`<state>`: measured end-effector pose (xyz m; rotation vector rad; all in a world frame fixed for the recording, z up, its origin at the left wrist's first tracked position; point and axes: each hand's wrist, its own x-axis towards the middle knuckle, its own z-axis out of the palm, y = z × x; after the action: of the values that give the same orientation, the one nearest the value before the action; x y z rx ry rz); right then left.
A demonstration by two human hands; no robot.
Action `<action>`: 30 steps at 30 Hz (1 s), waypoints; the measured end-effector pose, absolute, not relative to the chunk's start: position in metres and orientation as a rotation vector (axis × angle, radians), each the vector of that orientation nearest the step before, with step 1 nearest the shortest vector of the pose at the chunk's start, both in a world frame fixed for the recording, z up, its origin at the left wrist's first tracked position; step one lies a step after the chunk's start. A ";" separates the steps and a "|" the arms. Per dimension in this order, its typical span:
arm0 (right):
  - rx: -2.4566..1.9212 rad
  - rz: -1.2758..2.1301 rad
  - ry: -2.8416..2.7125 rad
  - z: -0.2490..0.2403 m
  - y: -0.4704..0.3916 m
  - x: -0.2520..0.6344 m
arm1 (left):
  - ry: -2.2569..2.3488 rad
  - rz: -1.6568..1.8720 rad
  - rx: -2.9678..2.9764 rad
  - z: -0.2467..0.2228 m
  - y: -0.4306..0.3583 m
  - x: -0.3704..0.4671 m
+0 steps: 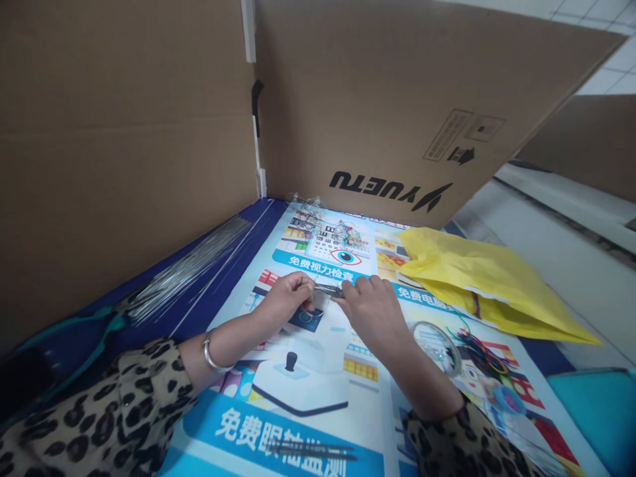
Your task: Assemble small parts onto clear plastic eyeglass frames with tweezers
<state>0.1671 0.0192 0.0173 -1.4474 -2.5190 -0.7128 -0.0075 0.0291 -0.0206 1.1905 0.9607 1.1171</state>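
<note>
My right hand point(370, 305) is wrapped around a pair of slim pliers point(328, 289), whose metal jaws point left. Fingertips of my left hand point(291, 295) are pinched together right at the jaw tips, on what looks like a thin wire; most of it is too fine to make out. Both hands are above a printed poster sheet point(308, 344) with Chinese lettering and an eye picture. To the left lies a bundle of straight silver wires point(193, 262). A small tangle of wire pieces point(342, 233) rests on the sheet beyond my hands.
Cardboard walls point(397, 99) stand at the back and left. On the right are a yellow bag point(487, 278), a round clear dish point(437, 348), coloured cords point(484, 351) and a teal item point(596, 411). Dark thin rods point(313, 450) lie at the near edge.
</note>
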 end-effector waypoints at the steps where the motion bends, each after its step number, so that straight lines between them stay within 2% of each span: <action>1: -1.440 -0.711 -2.522 0.017 0.019 0.167 | 0.954 1.113 1.184 -0.021 0.029 -0.008; 10: -1.394 -0.681 -2.538 0.014 0.023 0.171 | 0.915 1.083 1.117 -0.022 0.028 -0.009; 19: -1.457 -0.459 -2.501 0.009 0.028 0.176 | 0.872 1.040 1.129 -0.019 0.028 -0.012; 30: -1.441 -0.377 -2.546 0.007 0.029 0.176 | 0.806 0.925 1.150 -0.021 0.029 -0.015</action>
<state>0.1756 0.0294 0.0075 -1.4406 -2.5464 -0.3774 -0.0148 0.0295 -0.0208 1.1496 0.8057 0.9253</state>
